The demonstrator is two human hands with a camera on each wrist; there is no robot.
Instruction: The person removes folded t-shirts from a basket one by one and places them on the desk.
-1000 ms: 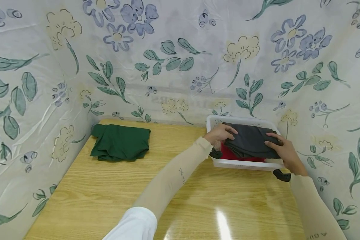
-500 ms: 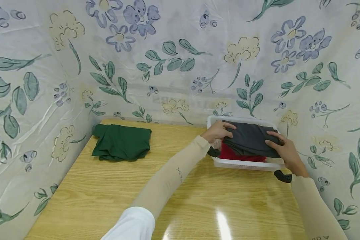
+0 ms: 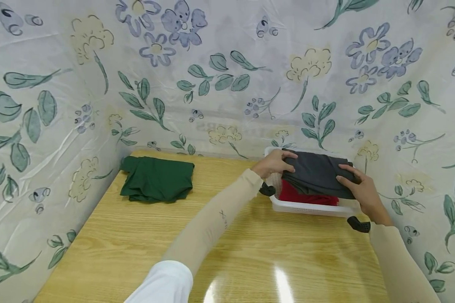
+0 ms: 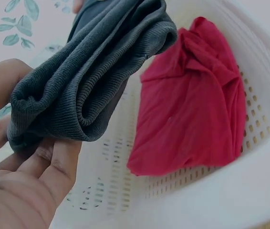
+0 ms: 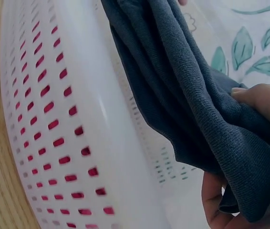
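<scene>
A folded dark grey garment (image 3: 316, 172) is held at both ends, its layers stacked and its ribbed edge showing in the left wrist view. My left hand (image 3: 274, 163) grips its left end, thumb on top and fingers beneath. At the other end, my right hand (image 3: 365, 194) pinches the fabric between thumb and fingers. Below lies a folded red cloth (image 4: 187, 109) inside a white perforated plastic basket (image 3: 307, 208). The grey bundle is over the basket, with a gap between it and the red cloth in the left wrist view.
A folded dark green cloth (image 3: 157, 179) rests at the far left of the wooden table (image 3: 250, 252). Floral-printed sheeting (image 3: 227, 105) stands behind the table and along both sides, close behind the basket and near its right end.
Both hands have raised the grey garment slightly, so more of the red cloth shows beneath its front edge. The head view has shifted a little. The green cloth stays put.
</scene>
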